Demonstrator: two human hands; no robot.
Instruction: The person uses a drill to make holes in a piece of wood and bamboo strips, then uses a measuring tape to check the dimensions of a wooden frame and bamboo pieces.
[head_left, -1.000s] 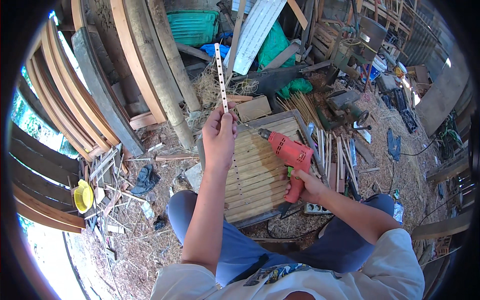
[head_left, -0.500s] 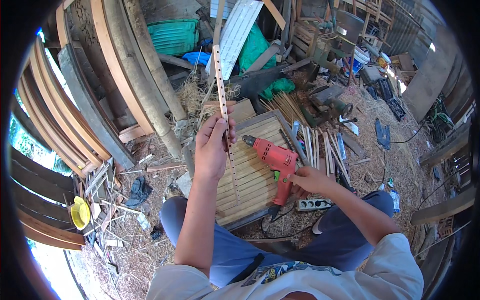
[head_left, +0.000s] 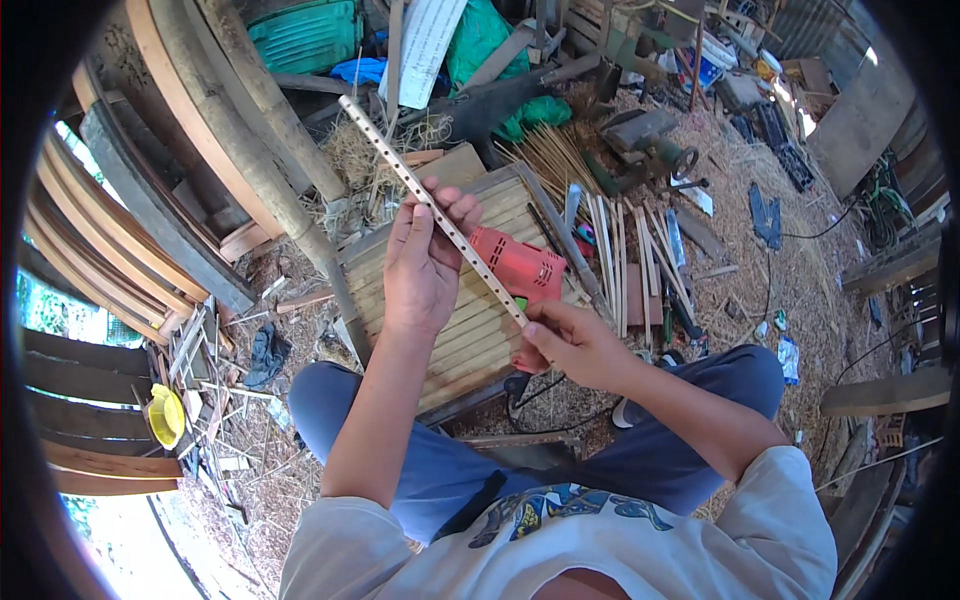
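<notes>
both hands are closed on a thin pale bamboo strip drilled with a row of holes (head_left: 432,207), left hand (head_left: 425,265) pinching mid-length, right hand (head_left: 575,345) at its near end, apparently to sight along it, above the red power drill (head_left: 520,265) lying on the slatted bamboo panel (head_left: 470,330).

Locate the white printed panel (head_left: 432,42) at the top centre of the view. It is a long, narrow rectangle that leans tilted, with the green crate (head_left: 305,35) on its left and the green tarpaulin (head_left: 480,35) on its right. Its face is white with faint rows of dark print.

Locate the small flat packet (head_left: 788,358) on the straw-covered ground (head_left: 800,270) at the right, just beyond the raised knee. It is roughly rectangular and coloured blue and white. A second, smaller wrapper (head_left: 779,321) lies just above it; its colours are too small to tell.

You see no screens in this view.
</notes>
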